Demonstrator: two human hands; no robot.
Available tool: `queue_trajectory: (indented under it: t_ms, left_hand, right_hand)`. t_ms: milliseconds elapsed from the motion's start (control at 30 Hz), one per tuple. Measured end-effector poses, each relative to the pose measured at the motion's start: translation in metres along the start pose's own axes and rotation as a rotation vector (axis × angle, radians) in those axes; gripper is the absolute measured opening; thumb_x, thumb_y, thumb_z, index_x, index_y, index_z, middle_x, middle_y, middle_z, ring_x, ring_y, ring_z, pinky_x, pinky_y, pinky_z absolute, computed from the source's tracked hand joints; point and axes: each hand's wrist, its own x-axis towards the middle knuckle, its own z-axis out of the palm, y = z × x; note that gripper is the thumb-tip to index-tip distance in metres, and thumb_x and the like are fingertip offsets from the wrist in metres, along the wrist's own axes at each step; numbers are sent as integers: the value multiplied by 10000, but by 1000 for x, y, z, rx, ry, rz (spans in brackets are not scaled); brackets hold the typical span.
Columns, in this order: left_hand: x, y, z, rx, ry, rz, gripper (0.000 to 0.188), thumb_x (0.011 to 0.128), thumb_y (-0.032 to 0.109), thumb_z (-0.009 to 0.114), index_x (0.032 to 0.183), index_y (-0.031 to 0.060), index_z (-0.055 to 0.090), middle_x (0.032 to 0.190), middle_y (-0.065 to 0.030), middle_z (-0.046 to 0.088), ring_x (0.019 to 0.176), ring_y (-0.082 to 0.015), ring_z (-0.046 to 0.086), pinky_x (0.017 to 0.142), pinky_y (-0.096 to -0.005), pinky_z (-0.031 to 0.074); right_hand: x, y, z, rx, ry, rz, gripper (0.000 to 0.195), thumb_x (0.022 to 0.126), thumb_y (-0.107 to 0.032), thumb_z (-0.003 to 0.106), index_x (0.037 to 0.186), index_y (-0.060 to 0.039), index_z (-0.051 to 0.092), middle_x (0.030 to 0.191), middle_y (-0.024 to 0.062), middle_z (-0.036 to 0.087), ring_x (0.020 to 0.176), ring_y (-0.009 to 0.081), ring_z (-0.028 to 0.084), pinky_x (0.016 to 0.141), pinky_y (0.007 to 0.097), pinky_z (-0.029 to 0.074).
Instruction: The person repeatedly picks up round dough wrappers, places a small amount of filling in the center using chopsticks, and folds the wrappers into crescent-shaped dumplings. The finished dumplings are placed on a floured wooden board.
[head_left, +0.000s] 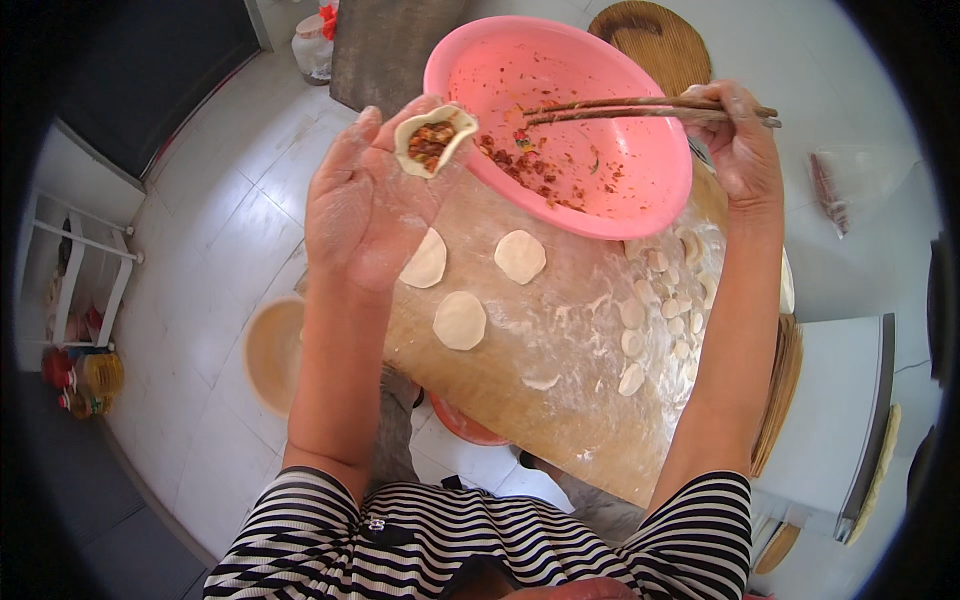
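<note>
Palm up, my left hand (375, 199) carries a round dough wrapper (463, 124) on its fingers, with a dark reddish-brown filling (430, 145) heaped in it. The wrapper's edges curl upward and stand apart. My right hand (735, 142) grips a pair of wooden chopsticks (645, 107), their tips over the inside of a tilted pink basin (652, 202). Scattered bits of filling (536, 169) cling to the basin's lower side. Nearer to me, flat round wrappers (459, 321) lie on the floured wooden board (510, 375), one partly covered by my left hand.
Several small dough pieces (632, 343) lie on the board's right side, beside my right forearm. A round wooden lid (667, 45) is behind the basin. A pale bowl (270, 352) stands lower left, past the board. Oil bottles (101, 375) are at far left.
</note>
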Motion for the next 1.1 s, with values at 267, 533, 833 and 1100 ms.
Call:
queue_trajectory:
  t_ms: [267, 533, 833, 1100]
  left_hand:
    - [6, -1, -8, 8, 78, 68, 539, 1016, 235, 492, 1383, -136, 359, 1386, -317, 454, 1352, -422, 418, 1188, -502, 320]
    - [7, -1, -9, 36, 91, 89, 533, 1013, 213, 487, 1400, -127, 348, 1380, -327, 455, 1353, -426, 425, 1172, -499, 355]
    - [8, -1, -13, 55, 86, 99, 531, 1015, 218, 482, 1398, -126, 349, 1380, -331, 453, 1346, -432, 436, 1170, -505, 358]
    - [7, 1, -13, 24, 63, 76, 520, 1017, 213, 479, 1386, -133, 360, 1372, -326, 460, 1337, -431, 441, 1169, -507, 357]
  right_hand:
    - [-22, 24, 2, -361, 80, 146, 236, 929, -250, 701, 987, -21, 688, 931, 115, 732, 838, 198, 721, 783, 322, 587]
    - [-27, 28, 6, -386, 44, 151, 206, 926, -223, 705, 968, -21, 703, 918, 98, 732, 857, 185, 717, 786, 307, 582]
    - [-32, 36, 5, -381, 58, 130, 219, 901, -223, 744, 966, -16, 715, 892, 69, 727, 850, 150, 695, 779, 274, 565]
    - [-32, 43, 0, -412, 64, 91, 169, 940, -167, 684, 962, 0, 694, 912, 112, 726, 842, 173, 702, 794, 300, 572]
